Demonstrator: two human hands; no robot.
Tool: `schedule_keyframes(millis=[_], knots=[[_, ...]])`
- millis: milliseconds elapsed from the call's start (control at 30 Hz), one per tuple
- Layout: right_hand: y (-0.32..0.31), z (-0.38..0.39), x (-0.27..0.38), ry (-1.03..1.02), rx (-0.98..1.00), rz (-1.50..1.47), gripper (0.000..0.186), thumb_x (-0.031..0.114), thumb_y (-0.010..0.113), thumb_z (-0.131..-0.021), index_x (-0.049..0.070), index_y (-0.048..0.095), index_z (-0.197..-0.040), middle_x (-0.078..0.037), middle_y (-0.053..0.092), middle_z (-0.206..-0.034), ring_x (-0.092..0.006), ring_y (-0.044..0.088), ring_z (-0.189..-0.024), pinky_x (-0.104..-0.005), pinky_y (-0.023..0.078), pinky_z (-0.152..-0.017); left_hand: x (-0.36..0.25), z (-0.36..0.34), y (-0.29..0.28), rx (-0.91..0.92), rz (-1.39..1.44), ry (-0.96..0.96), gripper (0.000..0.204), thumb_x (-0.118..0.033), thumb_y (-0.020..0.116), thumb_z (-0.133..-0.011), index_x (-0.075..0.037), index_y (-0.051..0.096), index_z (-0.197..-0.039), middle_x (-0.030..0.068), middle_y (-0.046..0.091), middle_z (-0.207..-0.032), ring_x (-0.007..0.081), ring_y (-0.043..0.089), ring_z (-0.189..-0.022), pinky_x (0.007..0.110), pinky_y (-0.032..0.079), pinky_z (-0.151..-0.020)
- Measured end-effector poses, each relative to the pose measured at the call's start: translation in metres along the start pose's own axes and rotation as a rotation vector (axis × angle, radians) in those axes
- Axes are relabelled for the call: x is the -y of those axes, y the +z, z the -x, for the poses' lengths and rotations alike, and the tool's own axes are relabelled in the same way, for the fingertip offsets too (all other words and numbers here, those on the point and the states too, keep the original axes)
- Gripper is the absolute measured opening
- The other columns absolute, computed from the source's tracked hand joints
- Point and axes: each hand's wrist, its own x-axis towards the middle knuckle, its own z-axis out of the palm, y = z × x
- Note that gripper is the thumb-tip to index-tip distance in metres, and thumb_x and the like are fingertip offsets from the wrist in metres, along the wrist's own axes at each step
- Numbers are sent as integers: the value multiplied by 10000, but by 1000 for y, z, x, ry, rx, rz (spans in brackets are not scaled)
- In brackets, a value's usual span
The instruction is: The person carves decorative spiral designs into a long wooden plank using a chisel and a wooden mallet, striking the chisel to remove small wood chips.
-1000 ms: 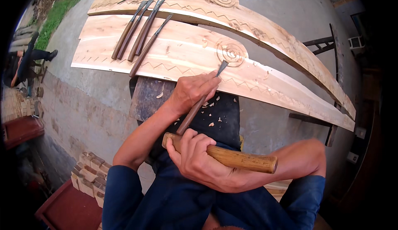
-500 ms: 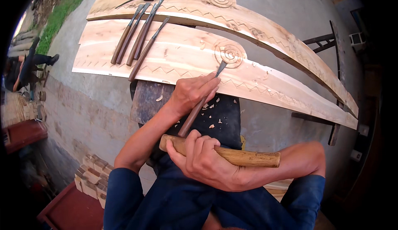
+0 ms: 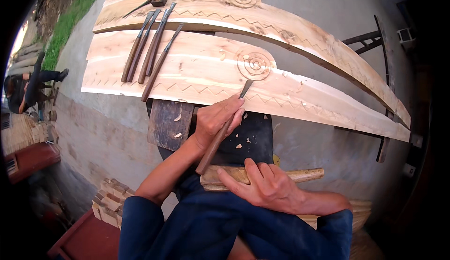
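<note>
Over the near edge of the front board (image 3: 197, 68), just below the spiral carving (image 3: 255, 65): chisel (image 3: 214, 151), slanted, blade pointing up toward the carving, wooden handle running back toward the body. Contact between blade tip and wood: cannot tell.

Left hand (image 3: 219, 119): narrow, fingers closed around the chisel close to the blade, most of the handle free below. Right hand (image 3: 272, 185): laid over the mallet (image 3: 307, 174) and holding it, thumb stretched along the thick end; underside of grip hidden. Thick end just beside the butt of the chisel; touching or apart, not clear.

Handling, judged by eye: chisel stiff, fairly light, smooth handle perhaps a little slippery, edge probably sharp and easily nicked. Best held low, behind the blade, for steering. Mallet stiff, likely heavier at the thick end; best gripped on the slim part.

Nearby: spare chisels (image 3: 162, 62) side by side on the front board; wood chips (image 3: 239, 146) on dark cloth (image 3: 260, 136) below.
</note>
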Motion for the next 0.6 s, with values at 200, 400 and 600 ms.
schedule_keyframes(millis=[200, 400, 600], knots=[[11, 20, 2, -11, -80, -75, 524, 252, 684, -1023, 283, 683, -1546, -172, 723, -984, -126, 484, -614, -243, 384, -546, 1, 1, 2, 51, -108, 92, 389, 24, 856, -869, -22, 808, -1253, 227, 840, -1101, 319, 852, -902, 376, 688, -744], [8, 39, -3, 18, -113, -96, 570, 234, 746, -913, 325, 725, -1475, -133, 731, -1011, -129, 557, -659, -226, 442, -571, -1, -1, 0, 87, -169, 165, 395, -4, 873, -872, -24, 799, -1259, 211, 838, -1135, 300, 849, -908, 370, 684, -747], [9, 50, 0, 38, -176, -79, 544, 233, 760, -925, 334, 725, -1459, -117, 736, -993, -131, 608, -669, -235, 457, -570, -2, -1, 4, 124, -220, 232, 367, -38, 889, -872, -27, 793, -1226, 179, 833, -1175, 272, 838, -876, 354, 669, -716]])
